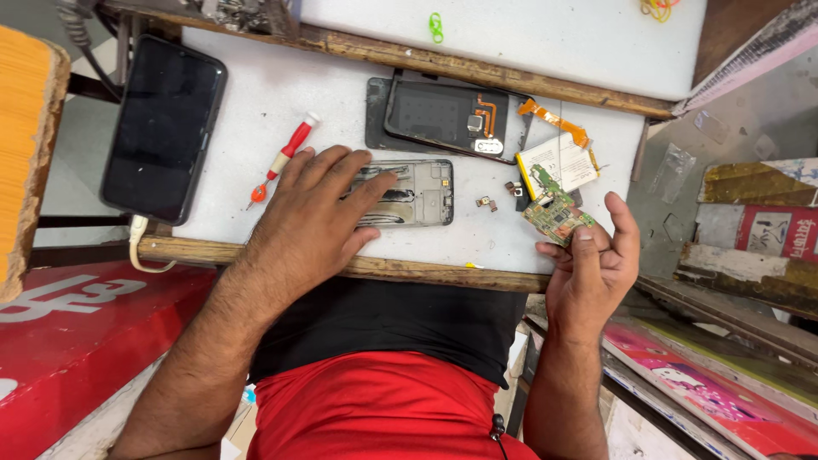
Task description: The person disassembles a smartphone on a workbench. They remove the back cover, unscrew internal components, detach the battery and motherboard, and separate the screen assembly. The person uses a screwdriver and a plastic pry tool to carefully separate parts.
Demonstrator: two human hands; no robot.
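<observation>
My left hand lies flat on the white worktop, fingers spread, its fingertips resting on a stripped phone frame. My right hand holds a small green circuit board between thumb and fingers, just past the table's front right corner. Behind the frame lies a dark phone back panel with an orange flex cable. A white battery sits beside the board. A red-handled screwdriver lies left of my left hand.
A black phone with a white cable lies at the table's left edge. Small loose metal parts sit between frame and board. A green clip rests on the rear white board. Red and pink signboards lie below.
</observation>
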